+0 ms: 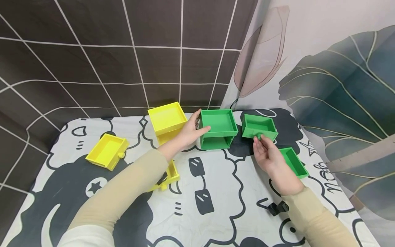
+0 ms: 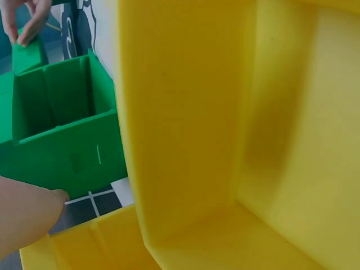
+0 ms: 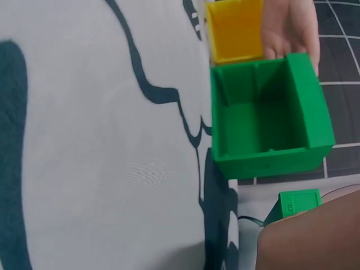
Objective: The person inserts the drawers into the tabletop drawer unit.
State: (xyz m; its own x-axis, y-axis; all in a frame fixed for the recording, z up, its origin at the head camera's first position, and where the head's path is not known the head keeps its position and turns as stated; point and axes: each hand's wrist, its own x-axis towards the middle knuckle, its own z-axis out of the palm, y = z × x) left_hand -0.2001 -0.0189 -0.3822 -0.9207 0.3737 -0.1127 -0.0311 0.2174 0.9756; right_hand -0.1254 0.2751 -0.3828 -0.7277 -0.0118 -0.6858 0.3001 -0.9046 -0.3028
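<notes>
A green toy cabinet (image 1: 218,127) with a shallow open top and an open compartment below stands near the back of the table. My left hand (image 1: 192,132) holds its left side, thumb over the upper edge and fingers along the outer wall. To the cabinet's right, my right hand (image 1: 267,152) pinches the round knob (image 1: 259,136) of a small green drawer (image 1: 260,125). This drawer is apart from the cabinet. Another green drawer (image 1: 294,163) lies beside my right wrist, partly hidden by it. In the right wrist view, the cabinet's open compartment (image 3: 256,115) faces the camera.
A yellow cabinet (image 1: 168,118) stands left of the green one, partly behind my left forearm. One yellow drawer (image 1: 106,151) lies at the left; another yellow drawer (image 1: 172,173) is partly hidden under that forearm. A dark tiled-pattern backdrop (image 1: 160,65) rises behind the table.
</notes>
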